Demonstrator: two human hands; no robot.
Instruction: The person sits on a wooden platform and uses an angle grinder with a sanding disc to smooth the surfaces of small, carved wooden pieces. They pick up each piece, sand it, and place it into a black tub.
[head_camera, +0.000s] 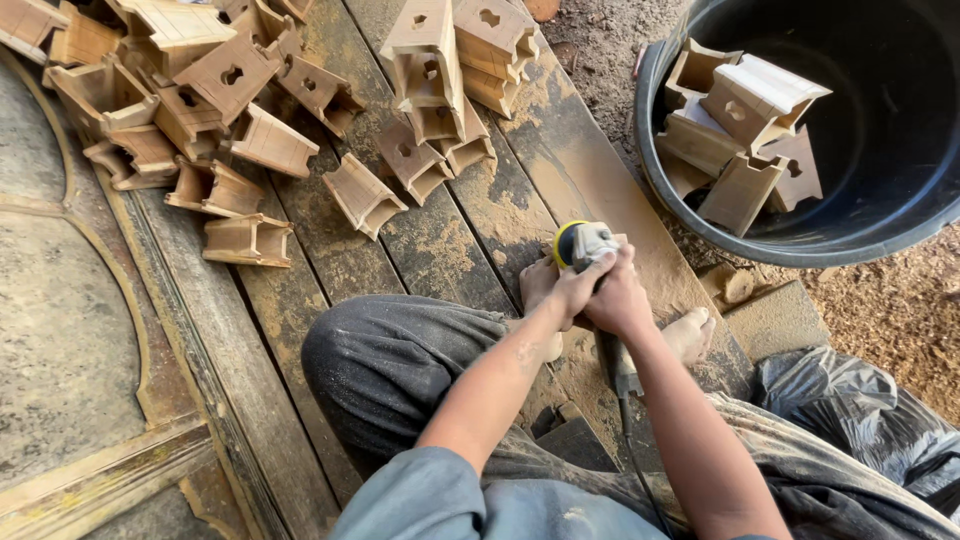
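Nearest the camera, a grey sleeve (440, 495) and two bare forearms extend forward over crossed legs in dusty dark trousers (400, 365). Both hands meet at a small power sander (583, 244) with a grey body and yellow-green rim, positioned over the plank floor (440, 250) just ahead of the person's bare feet. Left hand (575, 287) is closed around the near side of the tool body. Right hand (620, 297) is closed over it from the right and above, touching the left hand. What lies beneath the sander is hidden by the hands; it cannot be determined whether a workpiece is held there. A dark cable (630, 440) runs from the tool back along the right forearm.

Sawdust coats the planks around the tool. Further ahead, a loose pile of carved wooden blocks (230, 110), each with a cut-out hole, lies on the floor to the left; a smaller stacked group of blocks (450, 70) stands ahead of the sander. To the right, well apart from the hands, a large black tub (700, 215) holds several similar blocks (745, 130). A black plastic bag (860, 410) lies at lower right, beside a flat grey slab (775, 320).
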